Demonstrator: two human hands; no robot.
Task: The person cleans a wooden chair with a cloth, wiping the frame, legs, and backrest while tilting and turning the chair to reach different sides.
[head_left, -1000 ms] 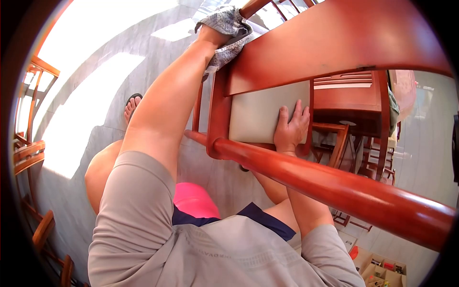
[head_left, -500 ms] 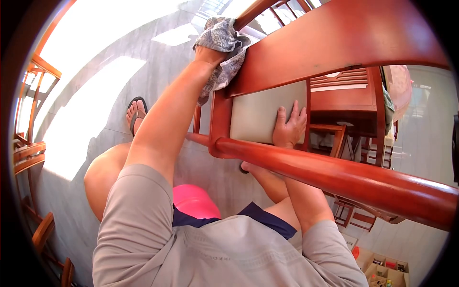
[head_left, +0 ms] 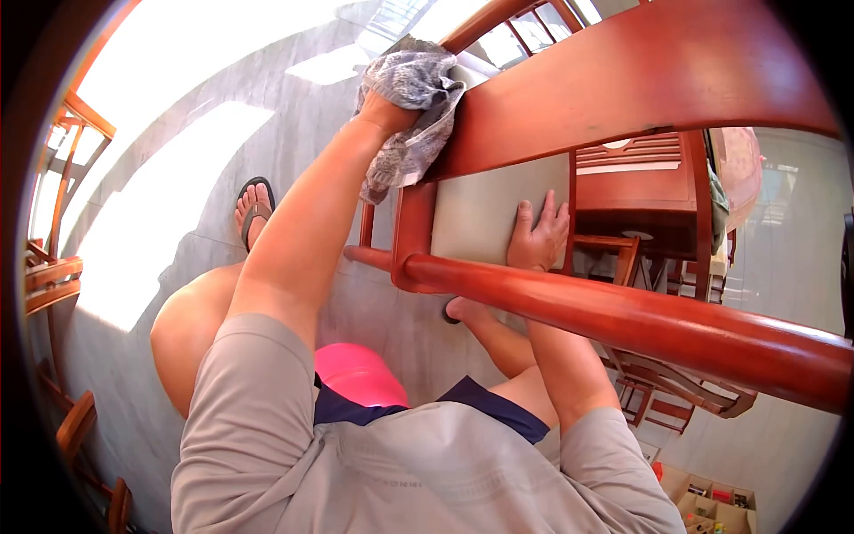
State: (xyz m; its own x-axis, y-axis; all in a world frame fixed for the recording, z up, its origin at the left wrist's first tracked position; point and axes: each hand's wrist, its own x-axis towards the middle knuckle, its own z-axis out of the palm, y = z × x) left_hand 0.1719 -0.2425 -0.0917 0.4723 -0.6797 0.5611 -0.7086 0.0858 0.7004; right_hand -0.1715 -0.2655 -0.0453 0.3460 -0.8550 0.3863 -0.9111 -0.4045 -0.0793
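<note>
My left hand [head_left: 389, 112] is wrapped in a grey and white patterned cloth [head_left: 409, 78], its fingers mostly hidden by the folds. The cloth presses against the left end of the broad red-brown wooden panel [head_left: 623, 84] of a chair. Below the panel shows the chair's pale cream seat [head_left: 470, 206]. My right hand [head_left: 539, 233] lies flat on that seat, thumb and fingers spread, holding nothing. A round, glossy wooden rail [head_left: 623, 313] of the chair crosses in front of my right forearm.
A pink rounded object [head_left: 360, 374] is between my legs. Other wooden chairs stand at the left edge [head_left: 78, 425] and lower right [head_left: 685, 378]. A wooden table [head_left: 636, 182] is beyond the seat. A compartmented box [head_left: 712, 498] with small items sits at the lower right.
My left hand and the cloth have shifted slightly down and left along the panel's end. My right hand stays on the seat. The view has moved a little.
</note>
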